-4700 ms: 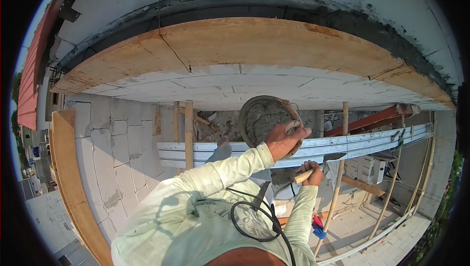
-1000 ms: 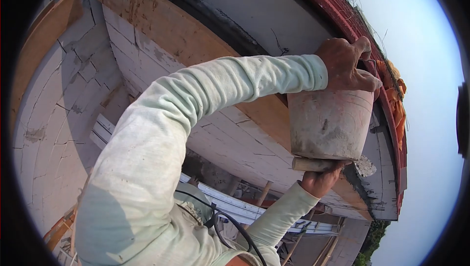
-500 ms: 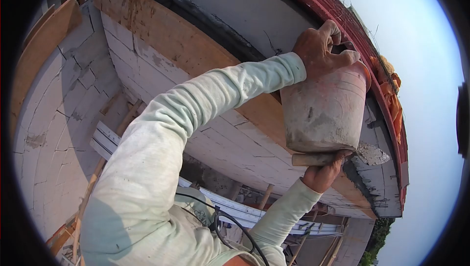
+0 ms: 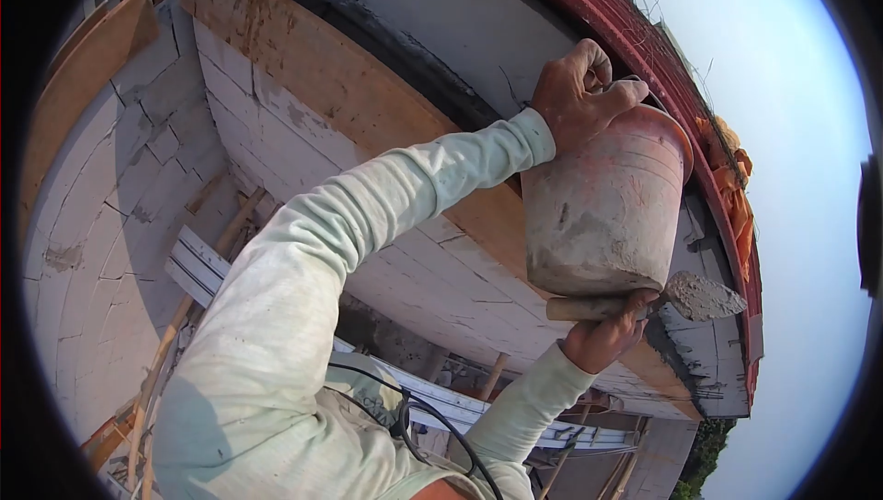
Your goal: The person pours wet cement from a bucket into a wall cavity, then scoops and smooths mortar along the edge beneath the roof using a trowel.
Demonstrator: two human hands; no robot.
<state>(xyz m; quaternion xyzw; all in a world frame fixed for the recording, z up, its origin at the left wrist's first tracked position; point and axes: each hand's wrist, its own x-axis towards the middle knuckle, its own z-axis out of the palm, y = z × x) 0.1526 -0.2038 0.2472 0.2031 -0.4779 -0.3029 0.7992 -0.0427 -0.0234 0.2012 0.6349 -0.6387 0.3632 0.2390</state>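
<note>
A mortar-stained bucket (image 4: pixel 602 210) with a reddish rim hangs tilted at the wall top. My left hand (image 4: pixel 584 95) is closed at its upper edge, gripping the rim or handle; the exact hold is partly hidden. Under the bucket's base, my right hand (image 4: pixel 602 339) is closed around the wooden handle of a trowel (image 4: pixel 575 309). Its fingers sit close against the bucket's bottom edge. Grey mortar covers the trowel blade, which points right. The inside of the bucket is out of sight.
A red corrugated roof edge (image 4: pixel 635 31) runs behind the bucket, with orange cloth (image 4: pixel 731 187) on it. A wooden board (image 4: pixel 322 68) lines the pale block wall (image 4: pixel 414 270). Below are bamboo poles (image 4: pixel 170 344) and a white panel (image 4: pixel 198 265). A black cable (image 4: pixel 451 417) crosses my chest.
The bucket and my left hand have shifted slightly left, and the bucket's rim shows more. My right hand and the trowel have dropped a little, with the blade farther right.
</note>
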